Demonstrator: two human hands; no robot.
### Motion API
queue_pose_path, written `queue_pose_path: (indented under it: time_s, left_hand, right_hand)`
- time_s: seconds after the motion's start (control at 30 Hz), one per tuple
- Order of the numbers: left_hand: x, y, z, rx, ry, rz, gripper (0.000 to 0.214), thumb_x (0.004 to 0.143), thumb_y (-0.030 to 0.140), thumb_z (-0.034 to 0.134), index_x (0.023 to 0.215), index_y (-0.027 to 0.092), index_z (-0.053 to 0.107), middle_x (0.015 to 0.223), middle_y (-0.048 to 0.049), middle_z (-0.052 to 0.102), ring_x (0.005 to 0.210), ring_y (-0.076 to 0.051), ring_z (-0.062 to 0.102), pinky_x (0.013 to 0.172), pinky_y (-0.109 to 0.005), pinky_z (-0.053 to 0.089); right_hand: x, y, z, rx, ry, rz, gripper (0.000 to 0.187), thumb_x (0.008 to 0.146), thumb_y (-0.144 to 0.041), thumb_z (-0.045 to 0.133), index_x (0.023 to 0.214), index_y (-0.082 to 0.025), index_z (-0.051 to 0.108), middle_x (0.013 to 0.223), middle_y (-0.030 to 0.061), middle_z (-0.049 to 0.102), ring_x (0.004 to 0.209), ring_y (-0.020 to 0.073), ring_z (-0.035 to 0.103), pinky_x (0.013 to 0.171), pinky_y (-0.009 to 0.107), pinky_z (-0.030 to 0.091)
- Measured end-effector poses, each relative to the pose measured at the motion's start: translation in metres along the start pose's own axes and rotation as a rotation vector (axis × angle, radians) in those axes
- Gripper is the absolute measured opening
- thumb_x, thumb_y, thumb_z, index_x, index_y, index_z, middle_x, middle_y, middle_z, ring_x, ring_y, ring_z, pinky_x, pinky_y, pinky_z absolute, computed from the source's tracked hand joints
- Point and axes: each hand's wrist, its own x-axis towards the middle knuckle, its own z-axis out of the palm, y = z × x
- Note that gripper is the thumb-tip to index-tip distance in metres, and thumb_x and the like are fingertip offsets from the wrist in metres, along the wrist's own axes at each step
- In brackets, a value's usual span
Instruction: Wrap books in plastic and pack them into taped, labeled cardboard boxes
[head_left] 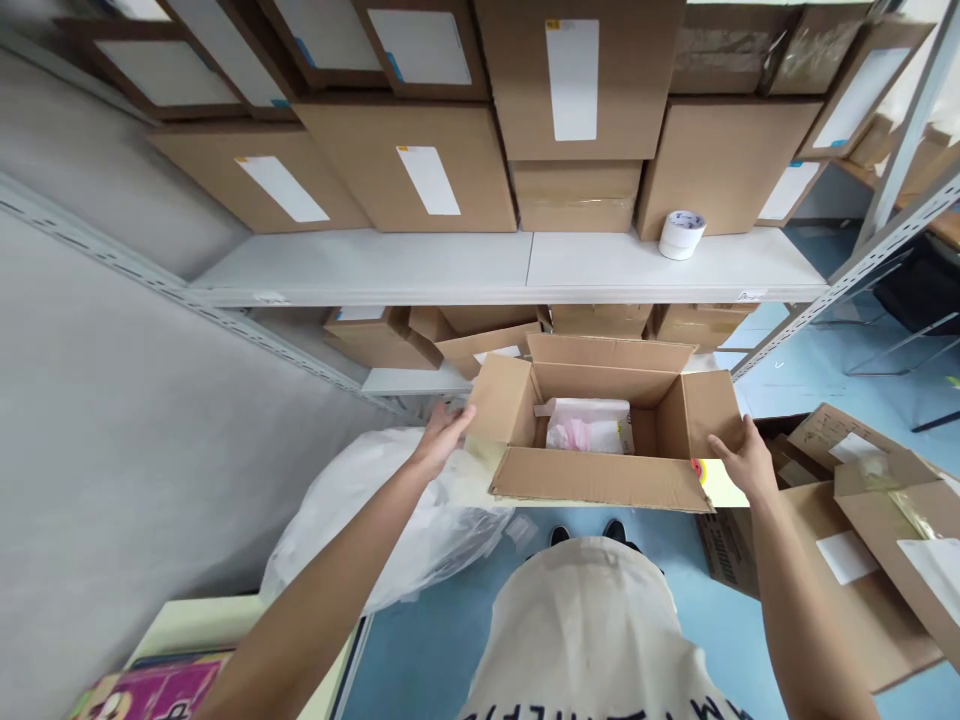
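Observation:
An open cardboard box (600, 480) is in front of me, its flaps folded outward. Inside lies a white packet (604, 425) with something pink (574, 434) on it; I cannot make out what that is. My left hand (442, 440) grips the edge of the left flap, thumb on top. At the opposite end my right hand (746, 462) is closed on the right flap in the same way. Part of a pale yellow surface (727, 490) with a red and yellow round sticker shows under the box; whether the box rests on it, I cannot tell.
Ahead stands a grey shelf (375, 265) stacked with labelled cartons (420, 180); white tape rolls (681, 236) sit on it. Opened cartons (832, 540) crowd the floor at right. A translucent plastic bag (360, 500) bulges at left, near a purple package (157, 690).

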Motion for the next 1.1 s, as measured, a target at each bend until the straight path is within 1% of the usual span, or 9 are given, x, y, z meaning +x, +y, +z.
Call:
queue_pose_path:
  time_s: [0.07, 0.17, 0.4, 0.53, 0.67, 0.8, 0.93, 1.03, 1.1]
  left_hand:
    - [-0.003, -0.012, 0.003, -0.151, -0.063, -0.052, 0.088, 0.068, 0.068, 0.072, 0.139, 0.021, 0.049, 0.138, -0.0179, 0.060, 0.125, -0.037, 0.058, 0.094, -0.051, 0.054]
    - [-0.011, -0.018, 0.007, -0.115, -0.209, 0.125, 0.087, 0.067, 0.074, 0.069, 0.134, 0.020, 0.057, 0.135, -0.0176, 0.063, 0.122, -0.037, 0.061, 0.093, -0.050, 0.055]
    - [-0.020, -0.001, 0.009, 0.739, -0.883, 0.623, 0.124, 0.047, 0.080, 0.078, 0.150, 0.019, 0.045, 0.159, -0.0200, 0.034, 0.148, -0.043, 0.026, 0.119, -0.060, 0.022]
    - [-0.017, 0.009, 0.013, 1.062, -0.991, 0.645, 0.134, 0.042, 0.079, 0.079, 0.154, 0.018, 0.036, 0.160, -0.0217, 0.030, 0.150, -0.045, 0.018, 0.118, -0.064, 0.016]
    - [-0.013, 0.014, 0.011, 1.053, -1.051, 0.662, 0.129, 0.041, 0.073, 0.081, 0.152, 0.021, 0.040, 0.160, -0.0196, 0.032, 0.151, -0.042, 0.018, 0.120, -0.059, 0.015]
    - [-0.005, 0.008, 0.012, 0.809, -0.950, 0.606, 0.085, 0.056, 0.063, 0.079, 0.130, 0.023, 0.064, 0.148, -0.0153, 0.052, 0.145, -0.037, 0.037, 0.119, -0.050, 0.029]
    - [0.002, -0.014, 0.031, 0.483, -0.453, 0.380, 0.042, 0.080, 0.053, 0.061, 0.104, 0.019, 0.069, 0.113, -0.0124, 0.073, 0.110, -0.031, 0.068, 0.100, -0.045, 0.051]
    - [0.010, -0.026, 0.051, 0.329, -0.155, 0.278, 0.056, 0.072, 0.041, 0.073, 0.120, 0.017, 0.057, 0.120, -0.0146, 0.068, 0.107, -0.028, 0.068, 0.093, -0.044, 0.055]
    - [0.015, -0.026, 0.061, 0.260, -0.111, 0.203, 0.072, 0.068, 0.032, 0.078, 0.133, 0.019, 0.047, 0.141, -0.0186, 0.054, 0.124, -0.029, 0.060, 0.098, -0.044, 0.053]
  right_hand:
    - [0.001, -0.001, -0.002, 0.203, -0.001, -0.013, 0.089, 0.075, -0.063, 0.063, 0.145, -0.012, 0.045, 0.128, 0.0214, 0.065, 0.117, 0.0363, 0.063, 0.097, 0.050, 0.052]
    - [-0.007, -0.011, -0.001, 0.349, -0.064, -0.085, 0.076, 0.080, -0.063, 0.061, 0.138, -0.015, 0.053, 0.113, 0.0164, 0.072, 0.097, 0.0302, 0.072, 0.086, 0.047, 0.058]
    - [-0.008, -0.010, -0.001, 0.089, -0.650, -0.550, 0.048, 0.087, -0.038, 0.055, 0.133, -0.024, 0.064, 0.155, 0.0102, 0.045, 0.144, 0.0310, 0.041, 0.118, 0.052, 0.035]
    - [0.004, 0.007, -0.010, -0.105, -0.822, -0.630, 0.068, 0.074, -0.013, 0.048, 0.141, -0.025, 0.057, 0.160, 0.0048, 0.036, 0.149, 0.0268, 0.032, 0.121, 0.049, 0.029]
    - [0.002, 0.006, -0.019, -0.320, -0.837, -0.638, 0.087, 0.066, -0.011, 0.055, 0.151, -0.024, 0.043, 0.165, 0.0055, 0.023, 0.152, 0.0305, 0.022, 0.121, 0.052, 0.029]
    - [-0.001, 0.002, -0.018, -0.234, -0.782, -0.642, 0.063, 0.077, -0.030, 0.063, 0.139, -0.022, 0.058, 0.158, 0.0107, 0.041, 0.147, 0.0324, 0.036, 0.116, 0.050, 0.037]
    - [0.004, 0.006, 0.002, -0.021, -0.611, -0.450, 0.051, 0.089, -0.059, 0.047, 0.101, -0.019, 0.075, 0.116, 0.0142, 0.073, 0.115, 0.0331, 0.066, 0.102, 0.050, 0.051]
    - [0.015, 0.007, 0.022, 0.159, -0.412, -0.265, 0.068, 0.079, -0.068, 0.057, 0.126, -0.018, 0.063, 0.132, 0.0185, 0.063, 0.118, 0.0345, 0.063, 0.097, 0.051, 0.053]
    - [0.029, 0.000, 0.032, 0.260, -0.381, -0.199, 0.104, 0.069, -0.068, 0.068, 0.153, -0.021, 0.030, 0.159, 0.0219, 0.032, 0.140, 0.0361, 0.044, 0.100, 0.051, 0.050]
